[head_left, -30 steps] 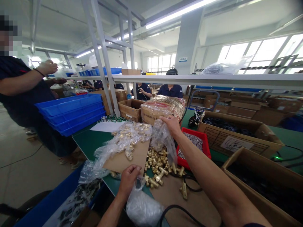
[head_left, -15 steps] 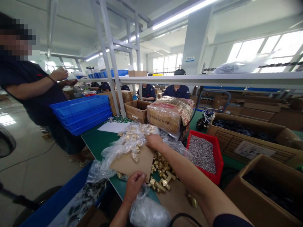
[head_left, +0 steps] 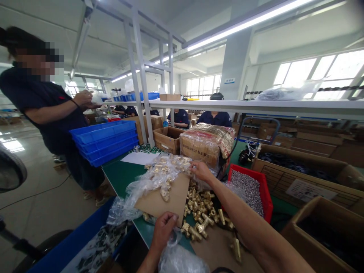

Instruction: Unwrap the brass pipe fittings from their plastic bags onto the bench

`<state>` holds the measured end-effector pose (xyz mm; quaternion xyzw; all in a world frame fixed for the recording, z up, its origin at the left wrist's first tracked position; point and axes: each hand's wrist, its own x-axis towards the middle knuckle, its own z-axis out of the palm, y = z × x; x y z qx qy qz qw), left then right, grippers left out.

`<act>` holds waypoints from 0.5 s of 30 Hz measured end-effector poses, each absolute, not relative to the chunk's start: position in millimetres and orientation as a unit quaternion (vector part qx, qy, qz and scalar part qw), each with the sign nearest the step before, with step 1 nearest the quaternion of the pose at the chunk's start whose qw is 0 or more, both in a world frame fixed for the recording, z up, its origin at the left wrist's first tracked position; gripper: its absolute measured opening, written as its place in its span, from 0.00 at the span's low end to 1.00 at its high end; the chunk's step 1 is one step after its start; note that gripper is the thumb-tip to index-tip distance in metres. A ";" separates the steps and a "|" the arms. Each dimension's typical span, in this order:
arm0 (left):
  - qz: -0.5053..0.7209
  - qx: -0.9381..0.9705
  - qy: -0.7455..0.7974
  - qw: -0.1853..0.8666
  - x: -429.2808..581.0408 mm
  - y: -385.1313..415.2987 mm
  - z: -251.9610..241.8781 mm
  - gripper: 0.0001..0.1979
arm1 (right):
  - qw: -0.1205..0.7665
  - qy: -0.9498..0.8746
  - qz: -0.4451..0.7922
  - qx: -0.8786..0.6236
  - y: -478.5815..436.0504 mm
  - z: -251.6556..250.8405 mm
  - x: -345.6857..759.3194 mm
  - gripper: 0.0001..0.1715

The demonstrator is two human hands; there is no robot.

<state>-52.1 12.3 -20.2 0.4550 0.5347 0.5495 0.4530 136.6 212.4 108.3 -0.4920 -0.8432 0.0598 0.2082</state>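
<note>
silvery parts (head_left: 247, 189) in red bin (head_left: 267, 201), brass fittings (head_left: 201, 207) near left hand (head_left: 163, 229) and right hand (head_left: 202, 171), grips unclear

Left grip (head_left: 164, 228) in close and low, thumb lying against curled fingers, the left wrist (head_left: 155, 248) and bare left forearm (head_left: 148, 264) running down below it. Out ahead and to its right, here's the right grip (head_left: 201, 171): back of the hand up, fingers bent, tips aimed left, the long right forearm (head_left: 246, 216) slanting back rightward behind it.
</note>
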 end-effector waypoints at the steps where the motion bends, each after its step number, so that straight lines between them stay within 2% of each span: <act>1: 0.551 0.457 0.532 0.451 -50.5 12.8 -15.5 0.23 | 0.220 -0.842 0.060 -0.488 213.9 116.3 143.4 0.15; 4: 0.548 0.471 0.527 0.448 -43.8 17.2 3.3 0.21 | 0.233 -0.834 0.057 -0.497 216.8 133.5 159.3 0.17; 8: 0.536 0.486 0.529 0.443 -38.1 27.5 21.2 0.20 | 0.183 -0.825 0.058 -0.532 207.0 122.7 161.6 0.13; 10: 0.535 0.484 0.533 0.442 -38.3 32.1 21.6 0.19 | 0.150 -0.822 0.052 -0.546 196.3 106.7 154.3 0.20; 13: 0.531 0.486 0.539 0.438 -39.3 34.8 17.6 0.17 | 0.117 -0.820 0.029 -0.559 181.1 86.1 137.6 0.38; 15: 0.530 0.488 0.543 0.432 -39.0 32.5 17.3 0.17 | 0.105 -0.822 0.016 -0.560 174.3 81.4 126.8 0.36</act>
